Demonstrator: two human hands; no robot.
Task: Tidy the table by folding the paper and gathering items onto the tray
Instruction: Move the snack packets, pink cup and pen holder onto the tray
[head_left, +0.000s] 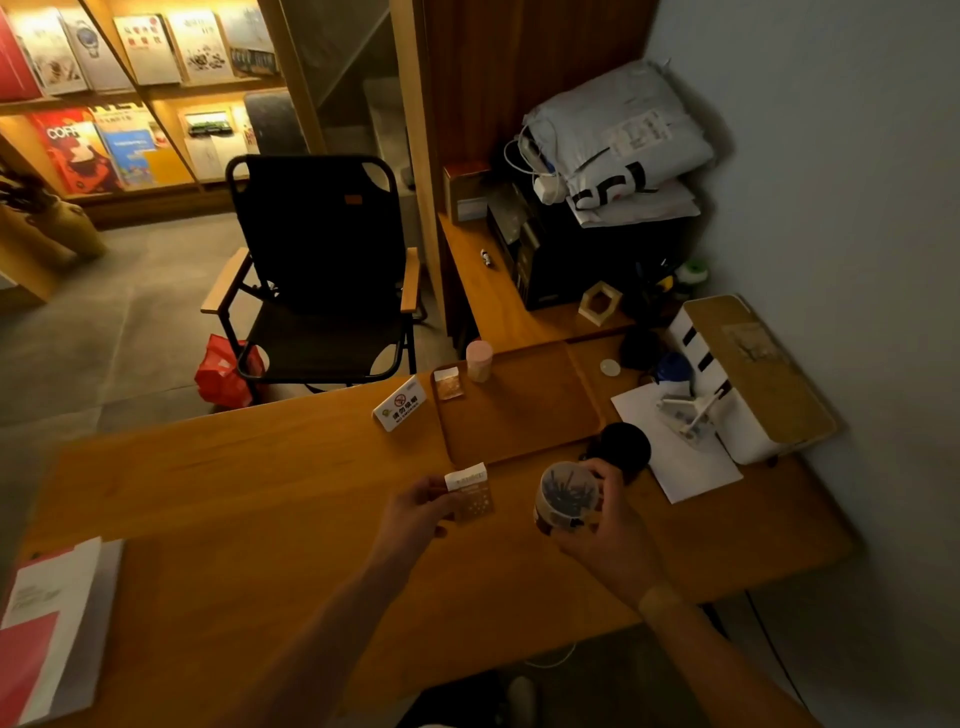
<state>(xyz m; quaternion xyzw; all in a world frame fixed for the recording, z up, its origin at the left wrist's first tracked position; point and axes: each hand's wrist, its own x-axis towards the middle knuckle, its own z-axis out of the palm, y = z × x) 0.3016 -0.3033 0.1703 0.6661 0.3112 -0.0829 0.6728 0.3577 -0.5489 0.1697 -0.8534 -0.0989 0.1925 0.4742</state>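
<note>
Fingers (605, 475) hide the cup's (563, 496) far rim

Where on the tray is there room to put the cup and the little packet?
The tray is mostly bare: its middle and near edge are free. Only its far-left corner is taken, by a pink cup and a small packet. Right of the tray is crowded: a black lid, white paper and a white box.
</note>
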